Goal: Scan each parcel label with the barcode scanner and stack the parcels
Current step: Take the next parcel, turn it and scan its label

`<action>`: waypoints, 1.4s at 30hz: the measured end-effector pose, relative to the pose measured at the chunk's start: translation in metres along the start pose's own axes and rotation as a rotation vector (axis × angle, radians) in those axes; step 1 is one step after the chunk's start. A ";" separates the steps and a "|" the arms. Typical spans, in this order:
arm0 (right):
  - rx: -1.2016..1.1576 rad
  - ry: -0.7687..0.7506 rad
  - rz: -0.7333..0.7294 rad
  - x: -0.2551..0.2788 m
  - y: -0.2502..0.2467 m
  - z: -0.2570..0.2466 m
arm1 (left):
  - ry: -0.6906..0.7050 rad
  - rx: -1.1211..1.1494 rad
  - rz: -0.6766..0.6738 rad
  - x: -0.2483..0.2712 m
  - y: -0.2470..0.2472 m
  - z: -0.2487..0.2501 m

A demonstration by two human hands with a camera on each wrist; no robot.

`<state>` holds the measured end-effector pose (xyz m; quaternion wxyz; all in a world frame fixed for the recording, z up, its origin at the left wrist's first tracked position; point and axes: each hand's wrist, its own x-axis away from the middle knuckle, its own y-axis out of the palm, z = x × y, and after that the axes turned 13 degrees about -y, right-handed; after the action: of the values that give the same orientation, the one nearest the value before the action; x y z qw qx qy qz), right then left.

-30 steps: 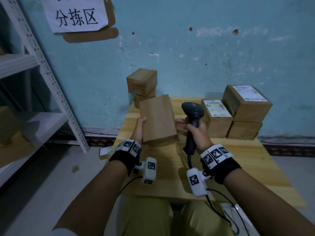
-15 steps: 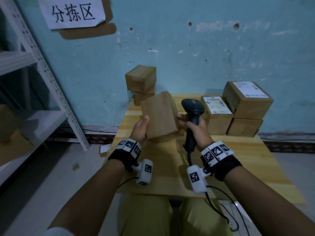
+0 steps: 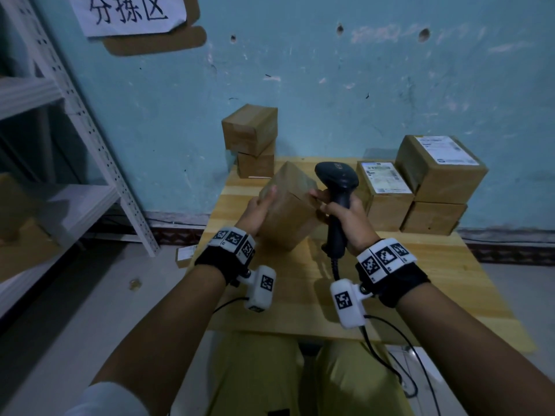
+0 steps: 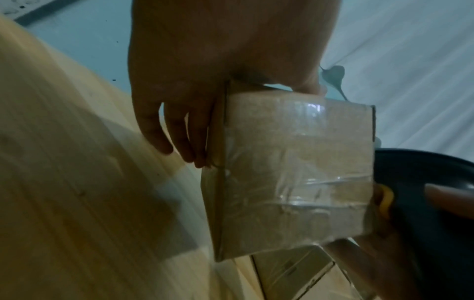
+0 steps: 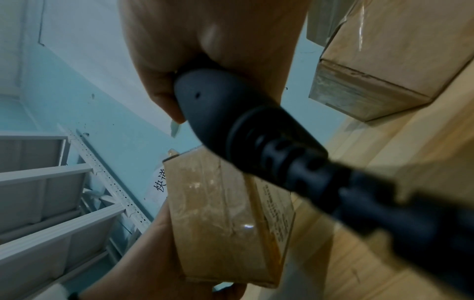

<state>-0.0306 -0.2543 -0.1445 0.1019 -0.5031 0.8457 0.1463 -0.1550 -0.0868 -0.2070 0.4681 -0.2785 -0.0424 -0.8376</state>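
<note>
**One parcel in the hands, label side turned away from the scanner**

The left hand (image 3: 255, 210) grips a small brown parcel (image 3: 288, 211) above the wooden table (image 3: 435, 265), fingers curled round its left side; the right hand (image 3: 345, 214) is clenched on the handle of the black barcode scanner (image 3: 336, 175), and some of its fingertips also touch the right edge of the parcel; the parcel is tilted, with one corner up. In the right wrist view a printed label (image 5: 278, 213) shows on the side of the parcel that faces the table, so I judge the label is not yet presented to the scanner head.

At the far left of the table two plain parcels (image 3: 252, 139) stand one on the other; I take this for the stack of finished ones, but I cannot be sure. At the far right three labelled parcels (image 3: 432, 181) wait, two with white labels on top; these seem still to be scanned.

So the task looks less than half done; the held parcel needs scanning and stacking, then the right group.
</note>
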 end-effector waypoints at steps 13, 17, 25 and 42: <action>-0.036 0.008 0.007 0.001 -0.002 0.001 | -0.020 0.150 -0.070 0.066 0.008 0.019; 0.008 0.013 0.018 0.000 -0.002 0.002 | -0.028 0.173 -0.124 0.067 0.008 0.020; 0.075 -0.016 -0.029 0.000 0.003 0.001 | -0.066 0.124 -0.145 0.061 0.012 0.014; -0.017 -0.010 0.125 0.003 0.004 -0.005 | 0.001 0.383 -0.187 0.070 0.011 0.017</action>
<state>-0.0358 -0.2563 -0.1403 0.0924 -0.4495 0.8736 0.1618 -0.1672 -0.1406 -0.1594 0.4329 -0.1790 -0.2263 -0.8540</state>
